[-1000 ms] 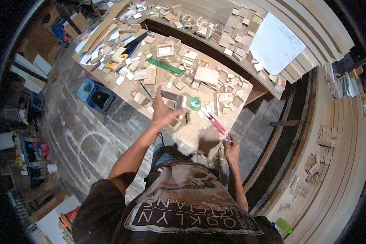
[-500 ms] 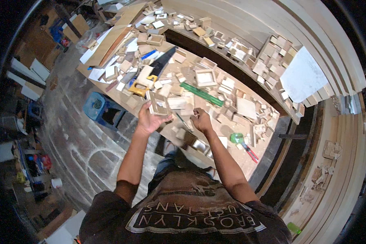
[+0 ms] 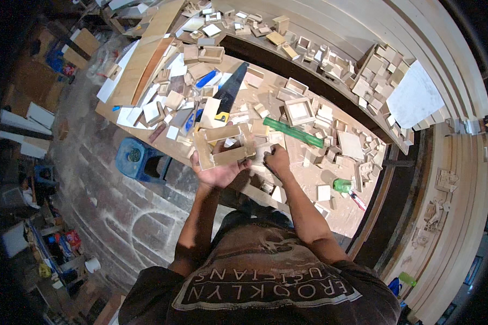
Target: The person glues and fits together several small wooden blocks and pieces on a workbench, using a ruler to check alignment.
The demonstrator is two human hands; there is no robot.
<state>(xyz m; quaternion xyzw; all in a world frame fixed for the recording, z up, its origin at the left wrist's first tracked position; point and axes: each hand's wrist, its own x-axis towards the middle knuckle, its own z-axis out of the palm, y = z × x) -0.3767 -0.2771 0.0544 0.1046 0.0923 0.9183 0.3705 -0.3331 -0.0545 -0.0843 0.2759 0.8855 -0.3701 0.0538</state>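
Note:
My left hand (image 3: 218, 176) grips a small rectangular wooden frame (image 3: 230, 156) from below, tilted up above the table's near edge. The frame is pale wood, with an open middle and whitish marks at its corners. Close to the frame's right side is my right hand (image 3: 277, 160), its fingers closed together. Whatever they pinch is hidden from this view. A pale flat piece (image 3: 262, 154) shows between the frame and my right fingers; I cannot tell whether it is held.
Wood blocks and small boxes crowd the worktable (image 3: 347, 219). Beyond the frame lie a handsaw (image 3: 234, 88) and a long green strip (image 3: 294, 133). A green round container (image 3: 342, 185) and a red-handled tool (image 3: 358, 200) lie at right. A blue stool (image 3: 139, 158) stands left.
The wooden frame in my left hand has moved right and turned, its open middle now showing. My right hand has come closer to it. The view has shifted slightly.

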